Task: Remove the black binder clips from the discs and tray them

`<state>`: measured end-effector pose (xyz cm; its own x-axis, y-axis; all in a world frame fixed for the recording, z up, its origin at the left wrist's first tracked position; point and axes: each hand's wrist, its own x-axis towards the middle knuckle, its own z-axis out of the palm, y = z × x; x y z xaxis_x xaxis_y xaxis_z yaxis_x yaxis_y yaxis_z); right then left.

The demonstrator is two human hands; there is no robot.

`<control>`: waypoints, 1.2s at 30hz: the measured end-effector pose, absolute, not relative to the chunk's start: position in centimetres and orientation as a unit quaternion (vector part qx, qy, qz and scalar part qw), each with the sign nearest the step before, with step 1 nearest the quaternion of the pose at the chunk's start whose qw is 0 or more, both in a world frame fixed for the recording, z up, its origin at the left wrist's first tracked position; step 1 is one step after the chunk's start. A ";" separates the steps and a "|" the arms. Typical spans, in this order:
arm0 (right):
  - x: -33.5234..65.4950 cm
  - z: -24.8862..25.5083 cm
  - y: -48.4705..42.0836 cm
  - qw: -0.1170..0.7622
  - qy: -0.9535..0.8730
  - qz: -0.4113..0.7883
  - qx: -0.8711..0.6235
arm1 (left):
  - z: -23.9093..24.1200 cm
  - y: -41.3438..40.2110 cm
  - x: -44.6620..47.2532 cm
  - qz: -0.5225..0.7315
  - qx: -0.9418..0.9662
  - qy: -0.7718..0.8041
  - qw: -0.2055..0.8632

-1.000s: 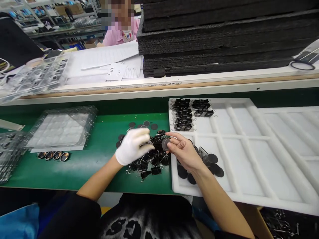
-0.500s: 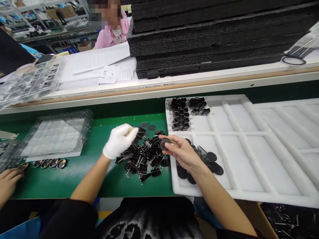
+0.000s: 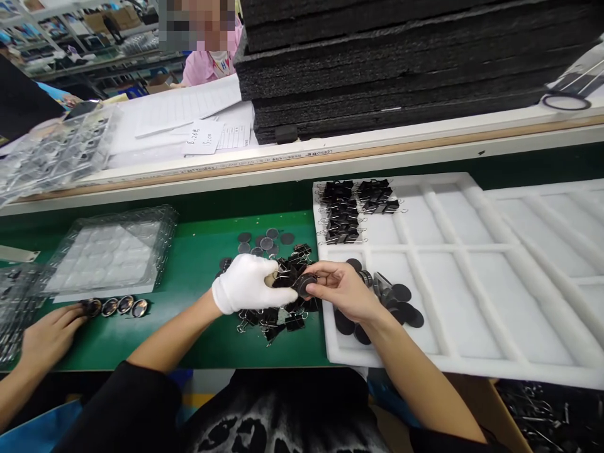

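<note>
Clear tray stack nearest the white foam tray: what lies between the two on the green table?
In the head view, loose dark discs and a pile of black clips lie there, the gloved left hand partly hiding the pile.

Behind the green bench (image 3: 217,347) and its white ledge (image 3: 401,154), shelving (image 3: 94,69) holds what look like cardboard boxes (image 3: 127,19).

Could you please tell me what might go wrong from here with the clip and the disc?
The black clip at the gloved left hand is close to the bare right hand, so it might pinch those fingers. The dark disc, held at its edge, could slip or be scuffed by the clip. The heap of loose clips lies close by, so wire handles may snag.
</note>
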<state>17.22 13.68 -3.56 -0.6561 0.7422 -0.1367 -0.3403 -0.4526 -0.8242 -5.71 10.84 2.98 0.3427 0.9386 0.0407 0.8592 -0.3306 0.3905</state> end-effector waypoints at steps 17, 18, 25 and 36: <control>19.4 -3.6 15.3 0.330 -0.486 0.737 -0.334 | 4.1 10.0 -5.1 0.047 0.779 0.555 0.287; 19.5 -3.5 15.2 0.322 -0.498 0.731 -0.337 | 4.0 10.0 -5.0 0.044 0.784 0.552 0.280; 19.7 -3.1 15.3 0.305 -0.525 0.710 -0.358 | 3.1 9.9 -5.3 0.048 0.814 0.517 0.261; 18.8 -3.4 15.1 0.311 -0.528 0.711 -0.344 | 2.2 9.5 -5.9 0.054 0.820 0.502 0.269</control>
